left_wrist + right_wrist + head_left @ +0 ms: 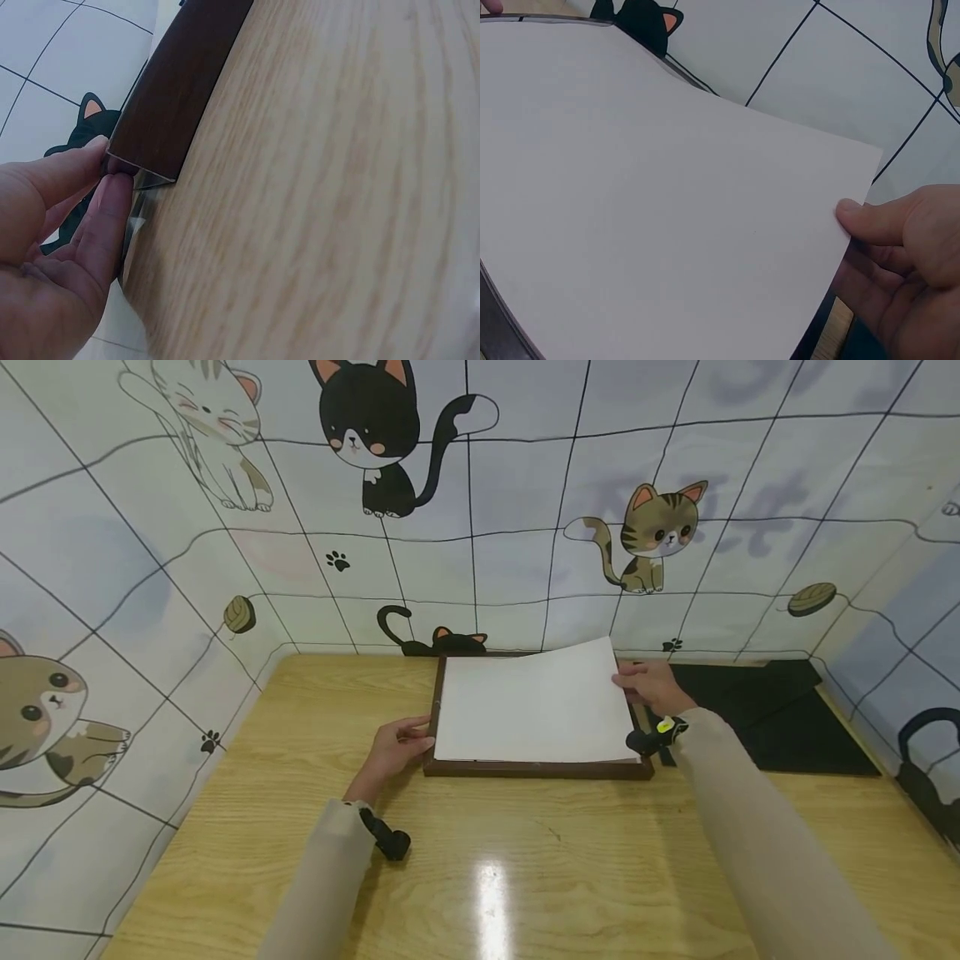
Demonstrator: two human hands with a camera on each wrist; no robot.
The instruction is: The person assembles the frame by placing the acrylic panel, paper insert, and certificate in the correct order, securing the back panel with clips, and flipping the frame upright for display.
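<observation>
A dark brown picture frame lies on the wooden table with a white sheet of paper over its inside. My right hand pinches the sheet at its right edge, thumb on top and fingers beneath. In the right wrist view, the sheet's far right corner is lifted and the paper bends upward. At the frame's left side, my left hand grips the edge between thumb and fingers; in the left wrist view the fingertips sit under the brown moulding.
A flat black board lies on the table to the right, partly behind my right wrist. Beyond the table rises a wall covering with printed cats and grid lines, close behind the frame.
</observation>
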